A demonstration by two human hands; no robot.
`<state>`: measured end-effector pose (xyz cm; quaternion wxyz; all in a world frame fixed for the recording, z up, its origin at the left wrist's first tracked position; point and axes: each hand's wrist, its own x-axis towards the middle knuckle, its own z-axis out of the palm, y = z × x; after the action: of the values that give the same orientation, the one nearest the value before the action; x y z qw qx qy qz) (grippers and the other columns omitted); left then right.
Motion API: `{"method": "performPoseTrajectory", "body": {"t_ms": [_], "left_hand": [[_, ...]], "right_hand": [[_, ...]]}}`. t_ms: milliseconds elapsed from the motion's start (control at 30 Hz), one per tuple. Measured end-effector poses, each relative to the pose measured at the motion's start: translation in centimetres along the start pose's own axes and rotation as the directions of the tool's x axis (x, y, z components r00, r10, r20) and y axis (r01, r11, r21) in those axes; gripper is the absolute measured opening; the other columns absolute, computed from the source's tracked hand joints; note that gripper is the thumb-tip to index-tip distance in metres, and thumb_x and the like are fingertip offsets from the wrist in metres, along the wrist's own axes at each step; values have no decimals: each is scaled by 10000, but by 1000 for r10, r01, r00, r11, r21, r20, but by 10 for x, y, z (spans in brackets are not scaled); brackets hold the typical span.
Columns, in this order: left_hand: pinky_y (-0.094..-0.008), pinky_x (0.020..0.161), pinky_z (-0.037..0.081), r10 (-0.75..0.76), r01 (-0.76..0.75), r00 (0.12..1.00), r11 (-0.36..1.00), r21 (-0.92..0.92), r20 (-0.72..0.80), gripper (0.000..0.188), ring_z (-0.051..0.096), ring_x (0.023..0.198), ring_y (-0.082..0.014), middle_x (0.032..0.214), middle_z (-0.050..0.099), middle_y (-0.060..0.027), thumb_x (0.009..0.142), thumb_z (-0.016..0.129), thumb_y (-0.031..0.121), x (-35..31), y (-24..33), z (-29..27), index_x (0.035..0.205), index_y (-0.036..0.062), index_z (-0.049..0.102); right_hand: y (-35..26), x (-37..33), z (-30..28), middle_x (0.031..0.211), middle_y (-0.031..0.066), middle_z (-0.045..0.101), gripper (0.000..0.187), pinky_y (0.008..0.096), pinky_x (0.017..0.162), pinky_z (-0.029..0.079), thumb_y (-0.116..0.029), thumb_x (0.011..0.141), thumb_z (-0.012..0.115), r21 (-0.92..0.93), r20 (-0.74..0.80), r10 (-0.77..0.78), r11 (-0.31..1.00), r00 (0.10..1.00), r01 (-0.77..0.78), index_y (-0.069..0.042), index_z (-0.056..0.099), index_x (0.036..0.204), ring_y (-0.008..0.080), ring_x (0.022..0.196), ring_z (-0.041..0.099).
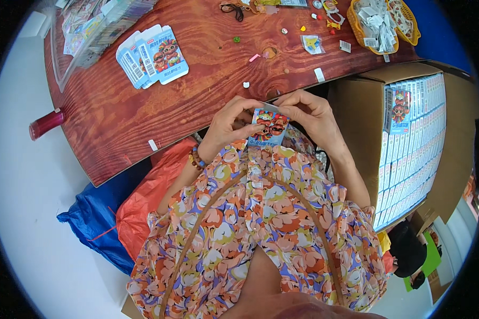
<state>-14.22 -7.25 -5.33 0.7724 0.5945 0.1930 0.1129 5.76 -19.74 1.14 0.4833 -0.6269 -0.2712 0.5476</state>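
Observation:
A small light-blue printed box (pixel 270 127) with colourful cartoon figures is held close to my body, just below the table's near edge. My left hand (pixel 233 121) grips its left side, thumb across the printed face. At the box's far end, my right hand (pixel 310 112) pinches the pale end flap between thumb and fingers. Whether anything is inside the box cannot be seen. On the table beyond my left hand lie several flattened light-blue boxes (pixel 167 56) in an overlapping pile.
To my right, an open carton (pixel 356 111) holds rows of packed blue boxes (pixel 410 159), one lying on top. The red-brown wooden table (pixel 197 114) bears a yellow basket (pixel 380 50) of small packets, scattered trinkets, and a clear plastic bin (pixel 72 64). Red and blue bags (pixel 143 207) sit at left.

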Motion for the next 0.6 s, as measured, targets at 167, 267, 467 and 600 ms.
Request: {"method": "performPoseTrajectory", "body": {"t_ms": [167, 267, 467, 600], "left_hand": [[-261, 722, 537, -72, 72, 997, 996, -50, 3, 446, 666, 883, -119, 1096, 604, -41, 853, 783, 152, -2, -1, 2, 1222, 40, 560], [-257, 706, 533, -30, 27, 998, 999, -47, -56, 446, 667, 854, -116, 1063, 626, -42, 856, 781, 153, -2, -3, 2, 1207, 42, 530], [-264, 713, 531, -21, 21, 1000, 1000, 9, -2, 481, 658, 861, -118, 1087, 617, -66, 867, 771, 153, 0, -6, -4, 1233, 48, 479], [-261, 709, 520, -29, 27, 999, 996, -82, -25, 524, 648, 826, -129, 1072, 606, -88, 876, 760, 162, 0, -5, -2, 1275, 56, 437]], "right_hand": [[-3, 2, -3, 1006, 67, 720, 181, 242, 827, 523, -5, 918, 655, -41, 30, 58, 998, 998, -57, 30, 710, 1087, 91, 907, 653], [-6, 5, -2, 993, 63, 727, 178, 239, 821, 526, 3, 907, 661, -103, 22, 37, 994, 999, -34, 14, 732, 1069, 91, 896, 660], [-13, 6, 3, 970, 67, 732, 166, 235, 780, 529, 14, 903, 657, -216, -23, 64, 974, 998, -67, 20, 738, 1048, 94, 860, 667], [-18, 6, 5, 945, 79, 733, 164, 231, 763, 528, 11, 905, 656, -343, -6, -40, 939, 999, 35, 22, 731, 1050, 92, 838, 666]]}}
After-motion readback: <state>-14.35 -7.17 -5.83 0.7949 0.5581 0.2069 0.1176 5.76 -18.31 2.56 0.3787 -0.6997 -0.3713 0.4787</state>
